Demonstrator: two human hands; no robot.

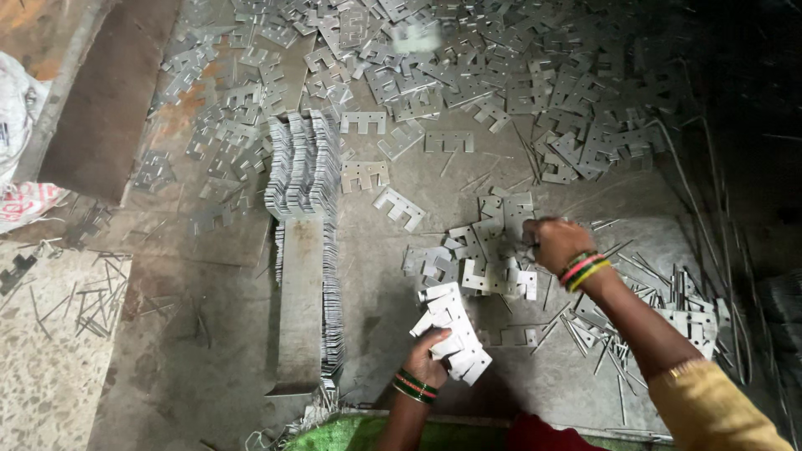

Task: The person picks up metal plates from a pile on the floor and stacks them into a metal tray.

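**Around the work area**

I see a tall ordered row of stacked plates (302, 167) on a metal slab (299, 301), thin metal rods (83, 305) scattered on the speckled floor, and a white sack (17, 108) at the left edge.

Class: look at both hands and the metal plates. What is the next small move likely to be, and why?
Probably the right hand lifts a plate from the loose pile it touches and carries it to the fanned bundle of plates in the left hand.

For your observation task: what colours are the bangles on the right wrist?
Red, green and yellow bangles, seen in the head view.
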